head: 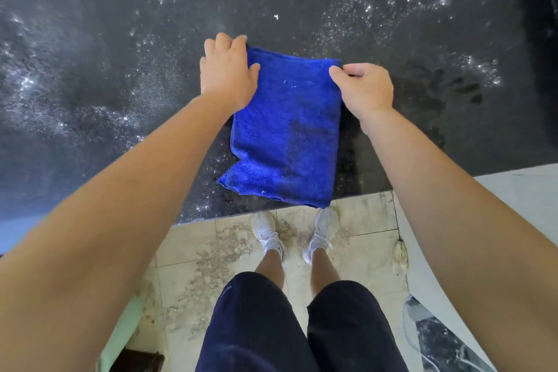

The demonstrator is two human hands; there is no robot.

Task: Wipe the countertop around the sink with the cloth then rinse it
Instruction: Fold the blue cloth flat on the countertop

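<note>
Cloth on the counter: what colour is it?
The cloth is bright blue, with a darker patch near its middle; head view.

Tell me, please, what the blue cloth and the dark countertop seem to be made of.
The blue cloth looks like microfibre or terry: a fuzzy matte pile with a darker damp-looking patch. The countertop looks like polished dark stone, perhaps granite: speckled grain and glossy wet glints.

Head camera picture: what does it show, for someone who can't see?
A blue cloth lies folded on a wet, dark countertop; the left hand holds its far left corner, the right hand pinches its far right corner. White shoes stand on the tiled floor.
</note>
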